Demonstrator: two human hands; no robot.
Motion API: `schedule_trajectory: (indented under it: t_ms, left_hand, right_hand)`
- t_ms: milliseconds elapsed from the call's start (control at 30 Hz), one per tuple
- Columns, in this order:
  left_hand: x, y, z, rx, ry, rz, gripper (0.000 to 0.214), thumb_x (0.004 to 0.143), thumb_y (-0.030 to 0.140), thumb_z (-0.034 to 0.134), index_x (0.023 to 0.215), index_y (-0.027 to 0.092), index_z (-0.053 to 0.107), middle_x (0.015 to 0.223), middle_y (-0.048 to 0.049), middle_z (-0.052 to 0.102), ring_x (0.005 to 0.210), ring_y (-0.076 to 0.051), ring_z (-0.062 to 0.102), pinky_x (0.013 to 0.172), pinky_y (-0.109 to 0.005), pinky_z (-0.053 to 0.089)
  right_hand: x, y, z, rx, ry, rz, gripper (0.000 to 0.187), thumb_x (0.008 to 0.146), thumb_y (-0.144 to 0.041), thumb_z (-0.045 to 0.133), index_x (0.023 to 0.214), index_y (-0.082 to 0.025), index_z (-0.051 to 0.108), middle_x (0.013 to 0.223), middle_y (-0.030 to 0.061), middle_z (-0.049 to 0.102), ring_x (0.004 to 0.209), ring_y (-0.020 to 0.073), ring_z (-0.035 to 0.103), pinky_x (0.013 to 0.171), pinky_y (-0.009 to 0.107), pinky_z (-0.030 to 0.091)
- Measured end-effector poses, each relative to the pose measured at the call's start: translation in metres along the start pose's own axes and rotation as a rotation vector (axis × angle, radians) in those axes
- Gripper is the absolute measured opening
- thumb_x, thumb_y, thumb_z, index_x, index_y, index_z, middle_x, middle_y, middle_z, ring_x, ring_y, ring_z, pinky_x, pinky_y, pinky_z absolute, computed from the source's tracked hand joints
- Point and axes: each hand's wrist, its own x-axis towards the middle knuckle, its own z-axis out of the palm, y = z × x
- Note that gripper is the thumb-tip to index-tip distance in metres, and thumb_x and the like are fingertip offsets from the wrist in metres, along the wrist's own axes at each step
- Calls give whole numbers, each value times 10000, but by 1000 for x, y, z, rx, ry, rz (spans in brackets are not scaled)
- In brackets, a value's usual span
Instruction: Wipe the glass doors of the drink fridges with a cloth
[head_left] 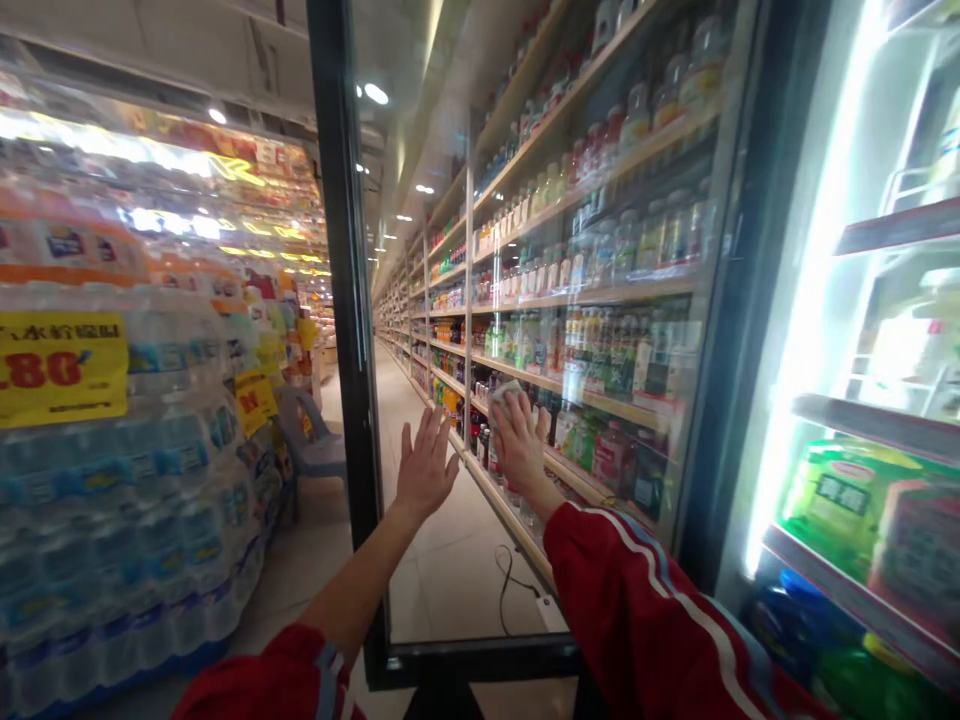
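A glass cooler door [442, 575] with a black frame stands swung out in front of me. My left hand [426, 468] is open at the glass, fingers spread and pointing up, with nothing in it. To its right, at about the same height, my right hand [519, 440] presses a crumpled whitish cloth [505, 392] against the pane. The cloth shows above and between the fingers; the palm hides the rest of it. Both arms wear red sleeves, the right one with white and blue stripes.
Lit cooler shelves [892, 425] with bottles and green packs are on the right. Shrink-wrapped water bottles [112, 470] with yellow price signs [64, 368] are stacked on the left. Behind them stands a grey plastic chair [309, 435]. Long bottle shelves [592, 295] and a cable [508, 580] appear in the glass.
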Motion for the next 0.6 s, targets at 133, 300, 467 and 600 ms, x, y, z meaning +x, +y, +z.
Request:
schedule_trajectory:
  t_ms: [133,300,467,600]
  left_hand:
    - [3,23,7,-50,-8,29,609,870,234,433,1429,111,225,1443,-177,346,1389,-244,217,1139,-470,95]
    - [3,37,14,-77,-8,48,601,865,224,436,1423,114,245,1440,-174,352,1389,-240,219,1139,-470,96]
    - [4,53,25,-153,-29,73,601,869,243,437,1426,129,243,1448,-174,335,1389,-241,214,1142,-477,82]
    - [11,74,31,-212,-66,105,607,868,253,439,1429,136,237,1453,-163,331,1390,-243,212,1145,-481,70]
  right_hand:
    - [-9,0,-1,3,-30,-59,356,889,-211,451,1231,-236,550,1341,90,517,1381,222,258,1124,499,103]
    - [-15,36,-12,-42,30,64,364,897,-219,420,1242,-207,537,1365,114,487,1388,227,239,1113,505,133]
    - [-28,51,-18,-75,-49,128,391,890,-233,423,1270,-223,516,1414,104,429,1401,239,201,1115,510,136]
    - [-36,46,-17,-67,-157,82,396,878,-232,457,1269,-255,513,1426,87,415,1398,242,210,1118,523,108]
